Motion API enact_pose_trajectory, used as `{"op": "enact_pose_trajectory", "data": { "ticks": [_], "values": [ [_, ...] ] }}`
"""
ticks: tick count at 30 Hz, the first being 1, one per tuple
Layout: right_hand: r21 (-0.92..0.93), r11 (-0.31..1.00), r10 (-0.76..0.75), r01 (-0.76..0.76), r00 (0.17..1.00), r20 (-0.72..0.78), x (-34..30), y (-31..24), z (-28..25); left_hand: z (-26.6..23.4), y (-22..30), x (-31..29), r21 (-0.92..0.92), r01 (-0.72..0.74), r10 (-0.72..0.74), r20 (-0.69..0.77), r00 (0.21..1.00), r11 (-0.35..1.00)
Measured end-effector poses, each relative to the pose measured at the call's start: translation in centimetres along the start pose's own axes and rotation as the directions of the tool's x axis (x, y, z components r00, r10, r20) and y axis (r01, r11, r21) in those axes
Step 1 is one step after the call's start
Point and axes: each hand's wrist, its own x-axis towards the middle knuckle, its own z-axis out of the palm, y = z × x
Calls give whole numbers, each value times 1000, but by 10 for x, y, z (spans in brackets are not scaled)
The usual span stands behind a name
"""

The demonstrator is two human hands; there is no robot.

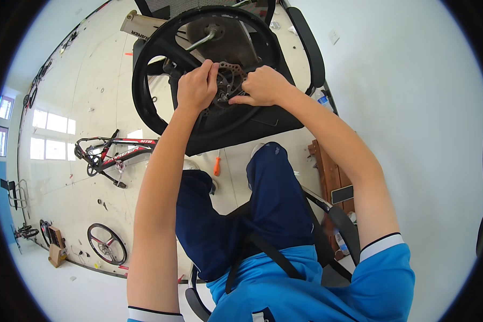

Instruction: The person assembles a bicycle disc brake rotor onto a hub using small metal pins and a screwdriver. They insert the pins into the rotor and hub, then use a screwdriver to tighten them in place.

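A black bicycle wheel [143, 80] with broad spokes lies on the black seat of a chair in front of me. At its hub shows a perforated metal brake disc [232, 68]. My left hand [197, 87] is closed at the disc's left side, thumb pressed against its edge. On the right side my right hand [264, 87] has its fingers curled at the disc, and its thumb stretches left, close to the hub axle [222, 97]. The fingertips of both hands are partly hidden. Across the wheel's far part runs a bent metal bar [201, 41].
A red, black and white bicycle frame [124, 153] lies on the floor at left. Below it is another wheel [107, 244]. An orange-handled screwdriver [217, 166] lies ahead of my feet. At right, a phone [342, 194] rests on a brown wooden surface beside the white wall.
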Motion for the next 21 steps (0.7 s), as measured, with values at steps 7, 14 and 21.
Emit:
{"op": "enact_pose_trajectory", "data": {
  "ticks": [7, 14, 21],
  "values": [
    [30, 999, -15, 16, 1000, -4, 2, 4, -4, -2, 1, -2, -76, 27, -28, -18, 999, 997],
    [194, 976, -63, 103, 977, -202, -19, -12, -6, -1, 3, -2, -66, 35, -36, -8, 999, 997],
    [302, 942, 187, -144, 975, -119, -5, 1, -18, 0, 3, -4, -63, 44, -45, -20, 999, 997]
  ]
}}
